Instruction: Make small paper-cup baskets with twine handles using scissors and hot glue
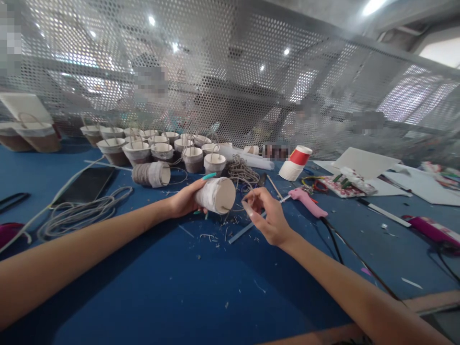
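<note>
My left hand (190, 199) is wrapped round a paper cup (224, 195) covered in whitish material, tilted so one round end faces me and to the right. A thin cord (246, 181) runs from near the cup to my right hand (268, 215), whose thumb and fingers pinch it beside the cup. Below my right hand lies a glue stick (240, 234). To its right rests a pink hot glue gun (309, 202) with a black cable. A second cord-wrapped cup (151, 174) lies on its side left of my left hand.
Several small handled cups (138, 152) stand at the back left. A cord pile (242, 170) and a tilted stack of paper cups (295, 163) sit behind my hands. At left are a black phone (86, 184) and a grey cord coil (89, 208); a knife (388, 213) lies at right.
</note>
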A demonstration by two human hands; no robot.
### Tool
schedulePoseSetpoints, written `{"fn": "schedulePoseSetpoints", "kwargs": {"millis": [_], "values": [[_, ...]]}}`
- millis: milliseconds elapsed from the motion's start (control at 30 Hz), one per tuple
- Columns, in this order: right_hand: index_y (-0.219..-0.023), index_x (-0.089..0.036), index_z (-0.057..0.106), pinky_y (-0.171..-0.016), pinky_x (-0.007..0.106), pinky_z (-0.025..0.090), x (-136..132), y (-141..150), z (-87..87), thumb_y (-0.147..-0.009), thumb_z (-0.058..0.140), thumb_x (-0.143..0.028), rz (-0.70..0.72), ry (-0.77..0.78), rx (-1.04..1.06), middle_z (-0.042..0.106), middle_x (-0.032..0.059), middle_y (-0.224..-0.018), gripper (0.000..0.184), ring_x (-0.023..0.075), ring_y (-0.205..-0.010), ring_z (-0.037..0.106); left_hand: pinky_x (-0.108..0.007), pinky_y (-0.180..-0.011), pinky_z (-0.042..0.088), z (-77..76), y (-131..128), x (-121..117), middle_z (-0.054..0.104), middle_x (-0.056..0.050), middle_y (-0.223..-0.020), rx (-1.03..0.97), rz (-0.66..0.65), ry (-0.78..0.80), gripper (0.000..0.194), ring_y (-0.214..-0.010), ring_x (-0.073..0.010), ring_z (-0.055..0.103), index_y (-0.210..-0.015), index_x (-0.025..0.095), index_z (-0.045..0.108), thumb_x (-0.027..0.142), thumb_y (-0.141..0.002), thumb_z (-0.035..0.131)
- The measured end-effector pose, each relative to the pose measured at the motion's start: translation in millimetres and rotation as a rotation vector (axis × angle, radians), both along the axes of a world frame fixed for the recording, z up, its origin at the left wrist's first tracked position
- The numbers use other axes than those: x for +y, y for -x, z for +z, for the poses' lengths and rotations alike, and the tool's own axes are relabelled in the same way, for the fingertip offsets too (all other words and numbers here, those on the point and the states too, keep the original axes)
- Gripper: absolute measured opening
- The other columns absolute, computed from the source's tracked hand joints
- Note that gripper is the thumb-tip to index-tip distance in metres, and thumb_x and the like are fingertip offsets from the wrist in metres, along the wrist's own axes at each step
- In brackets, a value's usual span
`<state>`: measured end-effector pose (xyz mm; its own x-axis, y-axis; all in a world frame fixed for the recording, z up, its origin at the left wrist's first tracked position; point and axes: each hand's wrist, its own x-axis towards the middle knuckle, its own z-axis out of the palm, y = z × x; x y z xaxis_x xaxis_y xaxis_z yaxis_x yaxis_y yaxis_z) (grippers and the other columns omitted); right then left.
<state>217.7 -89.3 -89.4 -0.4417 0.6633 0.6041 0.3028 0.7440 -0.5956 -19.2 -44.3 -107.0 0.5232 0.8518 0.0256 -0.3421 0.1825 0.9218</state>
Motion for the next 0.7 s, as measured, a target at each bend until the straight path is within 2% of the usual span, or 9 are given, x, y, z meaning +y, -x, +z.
{"fn": "schedulePoseSetpoints", "kwargs": {"millis": [100,200,300,400,533,700], "values": [[-0.116,-0.020,0.040,-0.070,0.035,0.045,0,-1,1.3,-0.080,0.049,-0.048,-0.028,-0.116,0.028,0.048,0.0067,-0.094,0.046,0.0182,-0.080,0.049,-0.020,-0.037,0.040,2.5,3,4,0.058,-0.001,-0.057,0.017,-0.008,0.039,0.040,-0.044,-0.0121,0.053,-0.092,0.019,0.059,0.055,-0.077,0.051],[-0.129,-0.022,0.032,-0.088,0.043,0.041,-1,2,3.0,-0.080,0.050,-0.050,-0.077,-0.201,-0.024,0.042,0.0111,-0.115,0.059,0.0244,-0.103,0.044,-0.018,-0.034,0.037,5.4,7,9,0.061,-0.005,-0.059,0.031,-0.053,0.109,0.050,-0.043,-0.0113,0.053,-0.087,0.016,0.061,0.063,-0.076,0.045],[-0.134,-0.024,0.025,-0.097,0.047,0.035,-3,5,4.7,-0.083,0.047,-0.050,-0.085,-0.258,-0.077,0.035,0.0115,-0.131,0.061,0.0275,-0.119,0.035,-0.016,-0.031,0.033,7.2,11,15,0.065,-0.010,-0.068,0.031,-0.123,0.206,0.058,-0.047,-0.0121,0.055,-0.085,0.014,0.064,0.067,-0.074,0.042],[-0.138,-0.025,0.019,-0.101,0.050,0.032,-3,6,5.8,-0.086,0.040,-0.053,-0.096,-0.281,-0.079,0.028,0.0106,-0.140,0.063,0.0282,-0.127,0.028,-0.015,-0.029,0.030,8.7,13,19,0.065,-0.011,-0.068,0.051,-0.174,0.233,0.057,-0.048,-0.0130,0.055,-0.084,0.014,0.065,0.065,-0.075,0.042],[-0.141,-0.029,0.011,-0.104,0.051,0.028,3,2,6.0,-0.088,0.033,-0.053,-0.082,-0.298,-0.093,0.017,0.0069,-0.148,0.062,0.0279,-0.134,0.019,-0.017,-0.027,0.026,13.4,10,16,0.064,-0.011,-0.057,0.201,-0.278,0.205,0.065,-0.040,-0.0122,0.051,-0.073,0.012,0.066,0.069,-0.075,0.036],[-0.142,-0.032,0.011,-0.107,0.053,0.020,9,-2,6.1,-0.080,0.032,-0.067,-0.002,-0.300,-0.136,0.016,0.0050,-0.149,0.074,0.0293,-0.135,0.017,-0.022,-0.032,0.031,18.3,3,6,0.059,-0.006,-0.045,0.327,-0.303,0.102,0.053,-0.037,-0.0144,0.049,-0.074,0.016,0.066,0.060,-0.081,0.036]]}}
